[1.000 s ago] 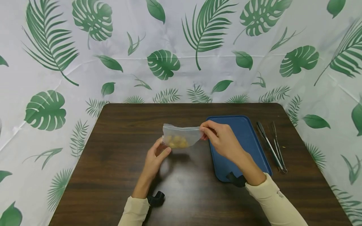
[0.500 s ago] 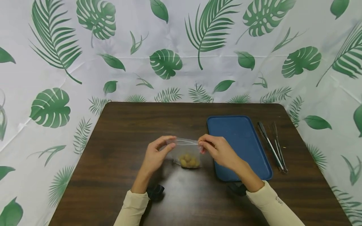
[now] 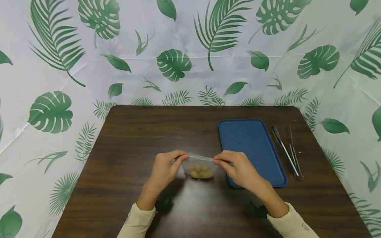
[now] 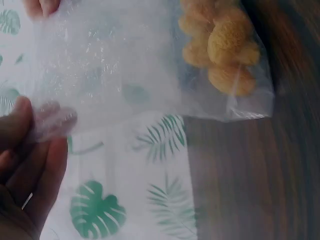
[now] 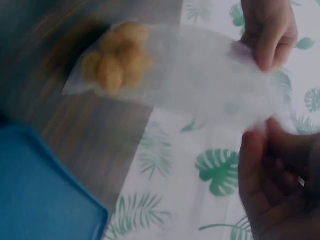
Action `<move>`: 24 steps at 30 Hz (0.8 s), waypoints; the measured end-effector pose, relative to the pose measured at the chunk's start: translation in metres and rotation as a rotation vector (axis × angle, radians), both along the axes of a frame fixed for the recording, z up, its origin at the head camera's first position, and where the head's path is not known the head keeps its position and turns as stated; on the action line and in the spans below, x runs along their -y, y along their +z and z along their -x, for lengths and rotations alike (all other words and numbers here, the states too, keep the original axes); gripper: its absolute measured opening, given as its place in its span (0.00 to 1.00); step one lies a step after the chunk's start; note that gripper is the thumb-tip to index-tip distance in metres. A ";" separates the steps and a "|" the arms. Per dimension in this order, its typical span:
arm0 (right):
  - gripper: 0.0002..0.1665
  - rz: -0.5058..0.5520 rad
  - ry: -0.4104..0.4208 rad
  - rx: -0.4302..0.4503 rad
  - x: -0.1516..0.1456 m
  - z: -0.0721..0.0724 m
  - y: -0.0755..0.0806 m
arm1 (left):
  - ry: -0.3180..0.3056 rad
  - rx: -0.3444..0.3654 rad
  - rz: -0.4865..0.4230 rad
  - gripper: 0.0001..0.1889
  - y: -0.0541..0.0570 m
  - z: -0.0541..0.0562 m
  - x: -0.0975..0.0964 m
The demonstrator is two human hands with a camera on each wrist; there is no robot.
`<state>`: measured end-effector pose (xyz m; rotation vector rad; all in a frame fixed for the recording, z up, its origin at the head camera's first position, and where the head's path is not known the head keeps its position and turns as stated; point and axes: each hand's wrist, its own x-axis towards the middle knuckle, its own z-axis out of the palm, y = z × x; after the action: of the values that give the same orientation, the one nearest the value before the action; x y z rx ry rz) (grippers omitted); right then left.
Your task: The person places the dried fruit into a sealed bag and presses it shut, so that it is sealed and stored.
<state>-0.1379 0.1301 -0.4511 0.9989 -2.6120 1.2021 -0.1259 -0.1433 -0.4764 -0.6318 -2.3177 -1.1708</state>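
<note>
A clear zip bag (image 3: 194,162) hangs by its top edge between both hands, above the table. Several yellow-brown, rough, roundish pieces (image 3: 200,173) are gathered at its bottom. My left hand (image 3: 163,169) pinches one top corner between thumb and fingers, and my right hand (image 3: 241,169) pinches the other. From the left wrist view, the bag (image 4: 125,55) stretches from the fingertips to the lumpy pieces (image 4: 225,50). Both hands appear in the right wrist view, at the top end of the bag (image 5: 195,75); blur hides whether its zip is sealed.
A blue tray (image 3: 251,148) lies to the right on the dark wooden table (image 3: 143,132). Metal tongs (image 3: 285,152) lie beyond the tray's right side, with a second slim metal utensil (image 3: 293,150) alongside. A leaf-print cloth (image 3: 131,72) hangs behind the table.
The bag has come lower and nearer, now hanging with its pieces at the bottom. My left hand has shifted from the bag's lower side to its top corner; the right hand has lowered with it.
</note>
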 end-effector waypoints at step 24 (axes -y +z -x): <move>0.07 -0.063 0.137 -0.038 0.019 -0.008 0.001 | -0.216 0.042 0.213 0.05 0.017 -0.010 -0.017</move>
<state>-0.1298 0.1106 -0.4500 1.2184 -2.6046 1.1215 -0.1159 -0.1266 -0.4590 -0.9634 -2.4785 -1.0434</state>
